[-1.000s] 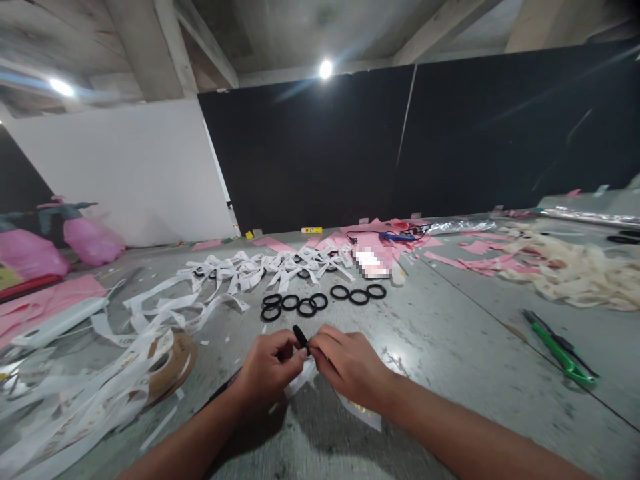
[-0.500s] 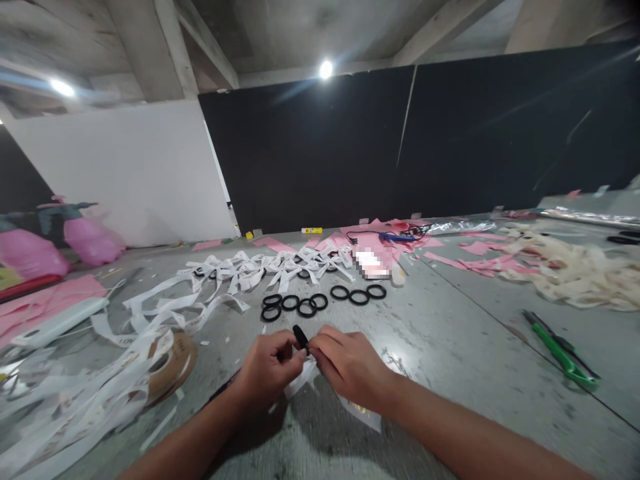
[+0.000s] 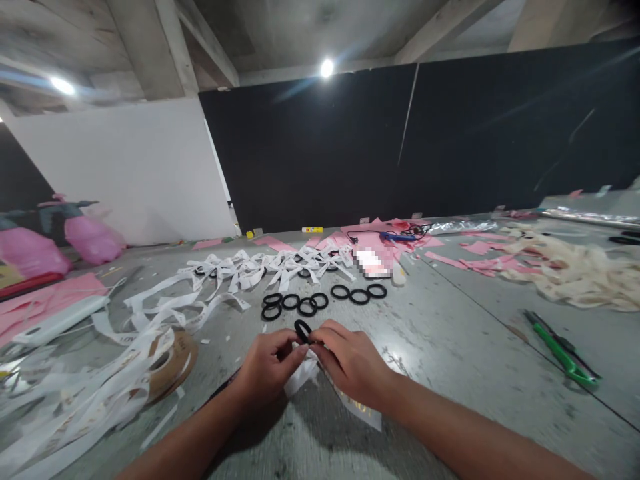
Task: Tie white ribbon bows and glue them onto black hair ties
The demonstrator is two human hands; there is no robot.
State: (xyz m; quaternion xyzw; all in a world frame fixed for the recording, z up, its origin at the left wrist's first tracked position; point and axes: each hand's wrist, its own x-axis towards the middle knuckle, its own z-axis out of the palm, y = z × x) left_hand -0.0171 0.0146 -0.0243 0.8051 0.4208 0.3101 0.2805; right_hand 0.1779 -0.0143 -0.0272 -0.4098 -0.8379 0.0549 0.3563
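A black hair tie (image 3: 301, 329) stands up between the fingertips of both hands, just above the table. My left hand (image 3: 269, 368) is closed, thumb and forefinger pinching the lower part of the tie. Against it, my right hand (image 3: 353, 365) is closed too, its fingertips pinching the white ribbon (image 3: 365, 415) where it meets the tie. One ribbon end with gold letters hangs below my right palm, and another short end shows between the hands. Fingers hide the exact spot where ribbon and tie join. Beyond the hands lie several loose black hair ties (image 3: 359, 297).
Behind the loose ties is a heap of white ribbon bows (image 3: 270, 267). A brown ribbon spool (image 3: 175, 367) with loose ribbon lies left. At right are a green utility knife (image 3: 563, 353) and cream fabric strips (image 3: 575, 267). Further back are pink scraps, a blurred phone (image 3: 373, 263) and a blue tool (image 3: 397, 237).
The hair tie has turned between the fingers, so its loop now shows more openly. A little more of the lettered ribbon end shows under my right hand. Both hands stay in nearly the same place.
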